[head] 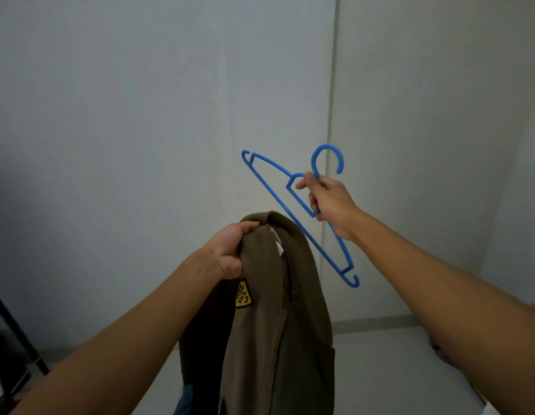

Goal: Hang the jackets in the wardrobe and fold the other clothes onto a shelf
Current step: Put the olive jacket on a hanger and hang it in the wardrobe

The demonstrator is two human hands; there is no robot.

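I'm watching the left hand [227, 254] gripping the olive-brown cotton jacket [278, 319] by its ribbed knit collar [264, 250], fingers curled over the top, the jacket hanging straight down toward 6 o'clock with a yellow embroidered patch [244, 295] showing just under the hand. The right hand [327, 205] is pinching the blue plastic hanger [293, 217] at the neck just below its hook [326, 158], thumb and fingers wrapped on the centre brace. The hanger is sitting tilted, one arm tip pointing to 10 o'clock, the other to 5 o'clock, and it's just beside the collar at about 1 o'clock, not inside it yet. I'm reading this as the threading step: the hanger still needs to go into the shoulders. I'd be steering the lower arm tip down through the neck opening and into the far shoulder first, then levelling the hanger so the upper arm slides into the near shoulder. The left hand should be spreading the collar open, not bunching it; right now the opening looks narrow. Risk: the notched tip snagging the rib knit or lining. No wardrobe rail in view, only a pale grey panelled wall [170, 100] and a black stand leg [15, 333] at 8 o'clock.
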